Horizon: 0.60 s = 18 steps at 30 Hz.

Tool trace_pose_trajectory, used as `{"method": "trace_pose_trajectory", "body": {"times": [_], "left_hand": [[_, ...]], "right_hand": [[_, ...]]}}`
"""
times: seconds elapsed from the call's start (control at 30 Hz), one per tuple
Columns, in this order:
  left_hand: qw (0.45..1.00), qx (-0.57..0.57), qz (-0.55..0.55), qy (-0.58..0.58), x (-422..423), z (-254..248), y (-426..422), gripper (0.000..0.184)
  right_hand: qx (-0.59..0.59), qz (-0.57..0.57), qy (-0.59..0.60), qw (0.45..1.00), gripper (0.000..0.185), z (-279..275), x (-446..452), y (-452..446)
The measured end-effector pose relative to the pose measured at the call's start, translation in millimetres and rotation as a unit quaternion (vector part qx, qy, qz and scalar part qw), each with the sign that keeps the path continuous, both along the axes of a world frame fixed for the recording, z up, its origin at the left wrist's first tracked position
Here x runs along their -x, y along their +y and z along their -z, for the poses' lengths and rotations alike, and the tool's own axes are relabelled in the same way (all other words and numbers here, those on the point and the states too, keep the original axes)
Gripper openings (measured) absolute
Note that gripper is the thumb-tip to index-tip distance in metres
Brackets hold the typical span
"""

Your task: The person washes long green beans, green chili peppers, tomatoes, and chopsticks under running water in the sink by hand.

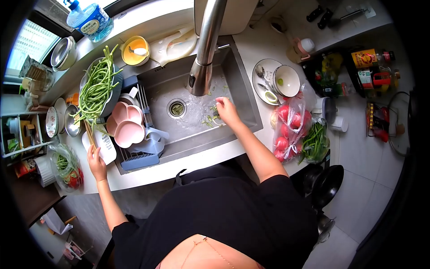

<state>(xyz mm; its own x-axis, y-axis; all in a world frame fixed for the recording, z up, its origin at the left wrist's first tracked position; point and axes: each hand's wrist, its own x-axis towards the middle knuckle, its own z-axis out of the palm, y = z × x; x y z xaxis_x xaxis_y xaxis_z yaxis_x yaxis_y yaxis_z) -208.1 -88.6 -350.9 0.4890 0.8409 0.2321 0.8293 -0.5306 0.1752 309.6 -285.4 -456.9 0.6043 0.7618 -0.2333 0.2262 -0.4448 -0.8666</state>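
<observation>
Green beans (96, 87) heaped in basin (117, 85), left of sink (179, 149). My left hand (96, 162) closed on thin brownish sticks (90, 134), just below beans. My right hand (227, 111) over sink, fingers curled, near green scraps (207, 122); cannot tell whether it grips anything. Step in hand, I judge: handling scraps at sink. Next move calls for light fingertip pinch, clear of tap (204, 65).

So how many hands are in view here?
2. The left hand is left of the sink, gripping thin sticks just below the long green beans; the right hand is over the basin. No third one shows.
</observation>
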Motion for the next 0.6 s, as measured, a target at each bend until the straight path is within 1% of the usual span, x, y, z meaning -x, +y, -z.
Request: {"method": "trace_pose_trajectory", "body": {"times": [0.03, 0.07, 0.1, 0.13, 0.17, 0.2, 0.23, 0.27, 0.33, 0.37, 0.4, 0.43, 0.47, 0.5, 0.53, 0.57, 0.6], "left_hand": [[0.999, -0.015, 0.023, -0.026, -23, -11, -5, 0.033], [0.995, -0.005, 0.051, -0.087, -64, -26, -15, 0.036], [0.987, 0.040, 0.078, -0.135, -101, -33, -24, 0.033], [0.967, 0.115, 0.083, -0.212, -141, -33, -34, 0.032], [0.951, 0.149, 0.127, -0.241, -180, -26, -40, 0.031], [0.903, 0.267, 0.124, -0.314, -214, -8, -51, 0.026], [0.847, 0.375, 0.129, -0.354, -252, 6, -60, 0.024], [0.782, 0.467, 0.128, -0.393, -289, 8, -71, 0.025], [0.685, 0.578, 0.106, -0.432, -346, 33, -78, 0.028], [0.608, 0.637, 0.072, -0.468, -371, 34, -79, 0.030], [0.525, 0.688, 0.035, -0.500, -392, 33, -80, 0.031], [0.519, 0.698, 0.031, -0.491, -407, 32, -81, 0.034], [0.502, 0.709, 0.014, -0.496, -416, 33, -80, 0.035], [0.485, 0.718, -0.003, -0.500, -425, 37, -78, 0.035], [0.468, 0.726, -0.019, -0.504, -431, 41, -79, 0.036], [0.444, 0.736, -0.034, -0.510, -433, 50, -79, 0.035], [0.432, 0.739, -0.046, -0.515, -434, 51, -79, 0.033]], "right_hand": [[0.017, -0.006, -0.027, 0.999, 0.023, -16, -7, -8], [0.035, -0.012, -0.055, 0.998, 0.024, -26, -11, -15], [0.027, -0.018, 0.072, 0.997, 0.025, -20, -11, -17], [0.015, -0.023, 0.099, 0.995, 0.026, -23, -7, -18], [0.001, -0.028, 0.125, 0.992, 0.027, -27, -1, -17], [-0.015, -0.033, 0.150, 0.988, 0.028, -30, 2, -15], [0.001, -0.034, 0.117, 0.993, 0.037, -23, 3, -17], [-0.006, 0.036, 0.116, 0.993, 0.041, -24, 2, -19], [-0.018, 0.176, 0.110, 0.978, 0.049, -33, -2, -27], [-0.036, 0.216, 0.274, 0.937, 0.058, -49, -20, -38], [-0.122, 0.284, 0.344, 0.887, 0.053, -45, -35, -53], [-0.189, 0.335, 0.368, 0.847, 0.046, -58, -47, -63], [-0.229, 0.354, 0.364, 0.830, 0.040, -67, -59, -75], [-0.243, 0.386, 0.379, 0.805, 0.042, -73, -70, -86], [-0.253, 0.426, 0.425, 0.757, 0.044, -67, -83, -96], [-0.257, 0.457, 0.444, 0.727, 0.041, -60, -94, -103], [-0.260, 0.484, 0.462, 0.696, 0.038, -60, -102, -104]]}}
